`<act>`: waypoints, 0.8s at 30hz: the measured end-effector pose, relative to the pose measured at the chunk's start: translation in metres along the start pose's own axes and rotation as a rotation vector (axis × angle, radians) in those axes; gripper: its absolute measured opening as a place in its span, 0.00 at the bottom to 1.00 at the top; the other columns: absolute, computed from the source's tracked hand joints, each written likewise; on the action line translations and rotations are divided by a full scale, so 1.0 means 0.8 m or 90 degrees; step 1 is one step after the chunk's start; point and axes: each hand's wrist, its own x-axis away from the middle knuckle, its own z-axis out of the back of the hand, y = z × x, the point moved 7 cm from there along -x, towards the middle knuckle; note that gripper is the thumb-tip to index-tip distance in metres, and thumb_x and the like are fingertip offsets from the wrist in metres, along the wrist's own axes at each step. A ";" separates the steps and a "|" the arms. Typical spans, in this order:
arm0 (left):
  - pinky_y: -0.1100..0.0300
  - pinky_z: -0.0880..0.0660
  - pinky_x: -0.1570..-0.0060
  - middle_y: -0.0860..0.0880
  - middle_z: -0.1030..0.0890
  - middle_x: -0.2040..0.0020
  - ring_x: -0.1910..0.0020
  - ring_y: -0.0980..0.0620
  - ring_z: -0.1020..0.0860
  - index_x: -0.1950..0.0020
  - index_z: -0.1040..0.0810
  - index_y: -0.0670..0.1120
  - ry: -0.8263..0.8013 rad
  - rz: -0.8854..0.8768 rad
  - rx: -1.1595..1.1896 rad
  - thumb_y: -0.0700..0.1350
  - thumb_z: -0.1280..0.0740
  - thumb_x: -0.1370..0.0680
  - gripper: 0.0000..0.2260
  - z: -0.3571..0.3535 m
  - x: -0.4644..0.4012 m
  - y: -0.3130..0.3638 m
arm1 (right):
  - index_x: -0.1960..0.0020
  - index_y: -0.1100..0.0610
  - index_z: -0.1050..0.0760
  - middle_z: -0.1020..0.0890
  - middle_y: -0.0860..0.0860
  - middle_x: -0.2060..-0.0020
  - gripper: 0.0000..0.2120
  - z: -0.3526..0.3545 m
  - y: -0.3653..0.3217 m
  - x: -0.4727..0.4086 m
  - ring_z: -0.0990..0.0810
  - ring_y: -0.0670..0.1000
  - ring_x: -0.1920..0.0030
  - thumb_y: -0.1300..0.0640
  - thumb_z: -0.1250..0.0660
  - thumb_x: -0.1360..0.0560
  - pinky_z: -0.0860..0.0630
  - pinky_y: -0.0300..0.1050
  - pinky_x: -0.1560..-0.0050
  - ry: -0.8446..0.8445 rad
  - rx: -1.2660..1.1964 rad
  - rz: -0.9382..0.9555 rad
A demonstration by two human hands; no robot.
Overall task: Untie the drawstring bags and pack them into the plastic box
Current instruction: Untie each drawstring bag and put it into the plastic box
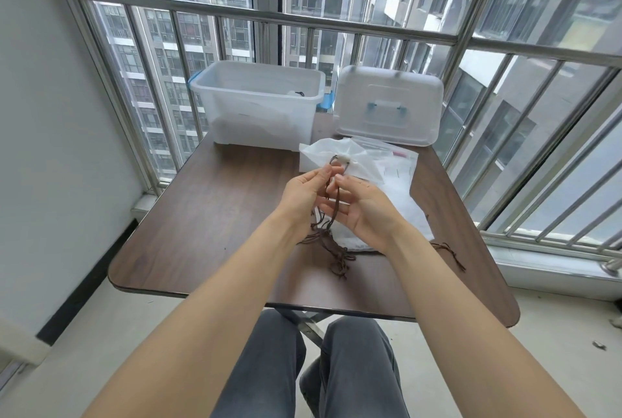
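Just beyond both hands, left [303, 193] and right [361, 212], each pinching the brown cord [331, 202]: the white drawstring bag [336, 153].

The table [208, 215] across the middle of the frame has a dark wood-grain top, smooth with a soft sheen. On it, the drawstring bags [397, 202] are thin white cloth, semi-sheer and matt, threaded with brown cords [331, 202] frayed at the ends. Toward the top, the plastic box [259, 108] and its lid [390, 104] are translucent, frosted plastic. The railing [269, 15] behind is shiny metal.
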 end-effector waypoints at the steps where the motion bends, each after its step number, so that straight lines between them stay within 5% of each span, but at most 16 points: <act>1: 0.65 0.25 0.66 0.54 0.21 0.72 0.68 0.55 0.22 0.55 0.19 0.47 -0.001 0.000 -0.002 0.47 0.37 0.21 0.08 0.000 0.001 0.001 | 0.62 0.61 0.27 0.22 0.53 0.65 0.12 -0.001 0.002 -0.001 0.20 0.51 0.62 0.60 0.42 0.21 0.21 0.41 0.55 -0.004 0.027 -0.001; 6: 0.68 0.33 0.66 0.53 0.27 0.68 0.70 0.59 0.29 0.65 0.24 0.49 0.087 0.026 -0.015 0.46 0.38 0.21 0.12 0.011 0.006 0.001 | 0.66 0.58 0.24 0.21 0.51 0.67 0.13 0.014 -0.015 0.003 0.23 0.50 0.61 0.60 0.38 0.23 0.25 0.44 0.50 0.091 0.325 0.096; 10: 0.64 0.37 0.65 0.55 0.26 0.65 0.68 0.58 0.30 0.61 0.26 0.49 0.100 0.030 0.027 0.45 0.39 0.21 0.09 0.012 0.011 -0.002 | 0.69 0.55 0.22 0.18 0.52 0.69 0.13 0.032 -0.026 0.010 0.19 0.57 0.60 0.53 0.35 0.27 0.23 0.52 0.48 0.181 0.513 0.179; 14: 0.65 0.39 0.69 0.55 0.22 0.65 0.73 0.61 0.27 0.56 0.25 0.48 0.076 0.041 0.067 0.45 0.39 0.21 0.06 0.009 0.018 -0.007 | 0.63 0.62 0.21 0.19 0.56 0.64 0.10 0.034 -0.037 0.026 0.23 0.51 0.65 0.57 0.33 0.26 0.30 0.32 0.61 0.271 0.683 0.303; 17: 0.67 0.39 0.74 0.53 0.25 0.67 0.73 0.59 0.29 0.60 0.26 0.47 0.074 0.066 0.097 0.44 0.38 0.21 0.08 0.010 0.020 -0.018 | 0.64 0.63 0.22 0.23 0.56 0.63 0.08 0.028 -0.039 0.040 0.27 0.49 0.67 0.60 0.31 0.27 0.34 0.33 0.62 0.317 0.759 0.471; 24: 0.68 0.36 0.77 0.51 0.27 0.69 0.74 0.57 0.32 0.64 0.28 0.46 0.050 0.090 0.110 0.45 0.40 0.21 0.12 0.020 0.016 -0.039 | 0.62 0.61 0.22 0.21 0.56 0.46 0.10 0.015 -0.010 0.034 0.24 0.54 0.46 0.58 0.38 0.27 0.26 0.42 0.47 0.241 0.939 0.627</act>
